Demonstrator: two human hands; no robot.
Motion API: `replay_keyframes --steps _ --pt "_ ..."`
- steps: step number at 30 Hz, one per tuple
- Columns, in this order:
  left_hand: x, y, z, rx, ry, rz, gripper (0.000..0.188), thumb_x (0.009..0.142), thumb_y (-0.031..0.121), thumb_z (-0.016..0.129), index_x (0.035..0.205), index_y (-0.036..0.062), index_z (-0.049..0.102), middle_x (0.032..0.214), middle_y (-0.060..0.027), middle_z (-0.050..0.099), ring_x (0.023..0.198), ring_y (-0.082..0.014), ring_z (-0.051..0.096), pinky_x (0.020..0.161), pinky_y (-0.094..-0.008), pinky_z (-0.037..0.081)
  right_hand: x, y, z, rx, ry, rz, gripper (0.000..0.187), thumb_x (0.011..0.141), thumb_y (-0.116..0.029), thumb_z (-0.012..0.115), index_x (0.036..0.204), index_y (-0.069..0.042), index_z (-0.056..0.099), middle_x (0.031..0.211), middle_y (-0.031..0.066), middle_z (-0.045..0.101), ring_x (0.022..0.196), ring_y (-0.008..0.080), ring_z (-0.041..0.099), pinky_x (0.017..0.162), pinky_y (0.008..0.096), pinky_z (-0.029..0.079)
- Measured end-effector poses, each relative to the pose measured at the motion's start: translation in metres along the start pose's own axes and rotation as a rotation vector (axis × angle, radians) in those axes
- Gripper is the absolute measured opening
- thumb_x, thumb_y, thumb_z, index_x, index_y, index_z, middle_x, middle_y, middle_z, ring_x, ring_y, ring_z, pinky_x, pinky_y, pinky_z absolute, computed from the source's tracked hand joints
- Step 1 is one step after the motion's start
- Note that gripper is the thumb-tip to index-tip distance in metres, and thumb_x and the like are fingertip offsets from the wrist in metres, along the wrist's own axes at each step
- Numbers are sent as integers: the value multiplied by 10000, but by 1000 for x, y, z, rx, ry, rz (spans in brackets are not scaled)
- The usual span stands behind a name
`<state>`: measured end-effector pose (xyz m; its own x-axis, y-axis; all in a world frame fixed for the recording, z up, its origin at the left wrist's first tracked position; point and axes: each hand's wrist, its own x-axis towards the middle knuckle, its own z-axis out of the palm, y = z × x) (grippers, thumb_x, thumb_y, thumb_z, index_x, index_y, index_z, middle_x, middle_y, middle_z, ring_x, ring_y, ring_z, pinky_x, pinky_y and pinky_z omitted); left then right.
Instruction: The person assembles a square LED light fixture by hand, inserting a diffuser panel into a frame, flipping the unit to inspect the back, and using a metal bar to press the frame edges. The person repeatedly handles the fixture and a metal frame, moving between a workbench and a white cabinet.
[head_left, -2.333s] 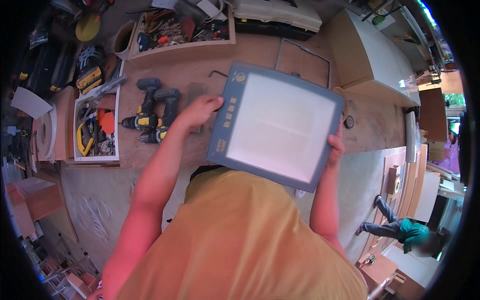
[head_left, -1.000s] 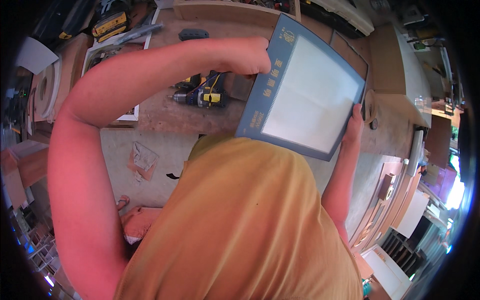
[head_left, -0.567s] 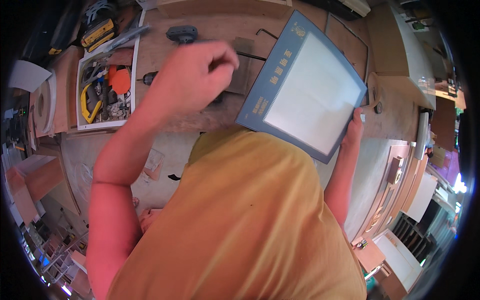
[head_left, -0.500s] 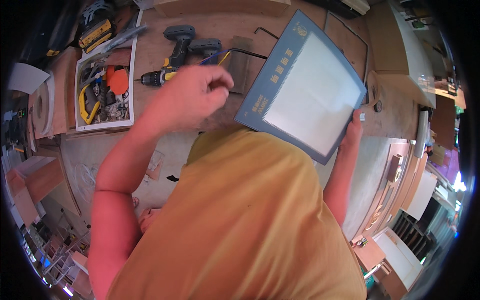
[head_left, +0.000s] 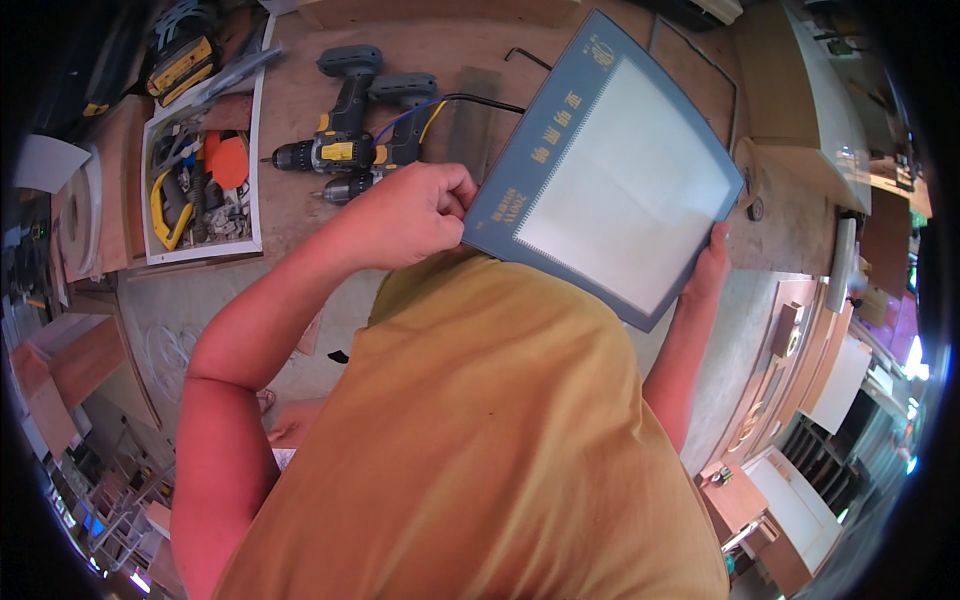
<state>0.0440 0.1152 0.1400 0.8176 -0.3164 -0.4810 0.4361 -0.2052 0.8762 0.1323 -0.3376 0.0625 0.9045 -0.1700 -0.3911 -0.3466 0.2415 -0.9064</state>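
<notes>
A flat floodlight (head_left: pixel 625 185) with a blue-grey border, gold lettering and a whitish panel is tilted at the bench edge, against my front. My right hand (head_left: pixel 708 266) grips its right edge, fingers partly hidden behind it. At its lower left corner is my left hand (head_left: pixel 422 212), fingers curled closed against the edge; their tips are partly hidden. From behind the light a black cable (head_left: pixel 487 101) runs left, ending in bare-hanging blue and yellow wires (head_left: pixel 431 120). Two cordless drills, one (head_left: pixel 340 135) beside the other (head_left: pixel 402 135), lie left of the cable.
A white-edged drawer box (head_left: pixel 255 190) of tools, with a yellow-handled tool (head_left: pixel 172 215), stands at the left. A hex key (head_left: pixel 528 57) lies on the wooden bench (head_left: pixel 450 40) behind the light. Large wooden boxes (head_left: pixel 795 110) stand far right.
My left hand has moved right and down to the floodlight's lower left corner, uncovering more of the drills. The floodlight has shifted slightly; my right hand stays on its edge.
</notes>
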Motion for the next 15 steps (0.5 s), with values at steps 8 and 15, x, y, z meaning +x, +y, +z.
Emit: replay_keyframes --steps 8,15 --pt "2 5 0 22 -30 -25 356 787 -4 532 1139 -51 569 879 -149 748 788 -187 713 713 -309 528 2 -2 1 -11 35 -23 643 1070 -499 458 1417 41 486 1344 189 608 1151 315 642 991 437 535" --pt "-1 11 -7 49 -78 -22 352 807 22 567 1153 -45 564 903 -136 754 822 -165 707 742 -300 520 -3 -9 11 -52 53 -24 635 1069 -487 473 1400 53 501 1325 185 619 1133 299 651 962 419 551"
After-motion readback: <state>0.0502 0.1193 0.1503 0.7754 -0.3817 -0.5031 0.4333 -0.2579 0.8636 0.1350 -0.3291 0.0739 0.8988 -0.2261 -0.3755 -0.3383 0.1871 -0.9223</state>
